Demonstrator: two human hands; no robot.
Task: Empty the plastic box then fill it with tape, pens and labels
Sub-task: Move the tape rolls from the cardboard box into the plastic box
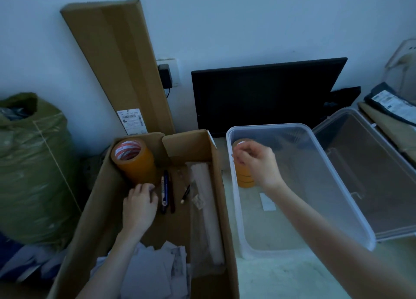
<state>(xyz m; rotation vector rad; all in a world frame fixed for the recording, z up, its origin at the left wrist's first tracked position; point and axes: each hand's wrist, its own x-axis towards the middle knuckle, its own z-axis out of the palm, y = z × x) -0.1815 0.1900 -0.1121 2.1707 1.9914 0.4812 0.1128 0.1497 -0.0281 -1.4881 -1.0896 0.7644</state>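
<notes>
Clear plastic box [351, 211] sits on the pale surface [281, 276] to the right, its long axis running from the near right toward the far left, open side up; its clear lid [382, 186] lies flat just beside it on the right. The right hand [256, 161] reaches in from the lower right, forearm stretched diagonally over the box, wrist bent down; its fingers [239, 155] are curled round the top of a small stack of orange-brown tape rolls [244, 179] standing upright in the far left corner of the box; how many rolls are in the stack I cannot tell. The left hand [140, 205] is lowered into the open brown cardboard carton [108, 199] on the left, palm down, fingers bent; whether they hold anything I cannot tell. Just beyond the left hand stands one large orange-brown tape roll with a red-and-white core [132, 161], tilted, its hole facing up and toward the camera. Two dark pens [165, 190] lie side by side just right of the left hand, long axes pointing away from the person; a third small dark stick [185, 194] lies near them, slanted. White paper labels [153, 274] are piled loosely at the near end of the carton; a long clear plastic sleeve [206, 211] lies along its right wall. One white label [267, 201] shows at the floor of the plastic box.
</notes>
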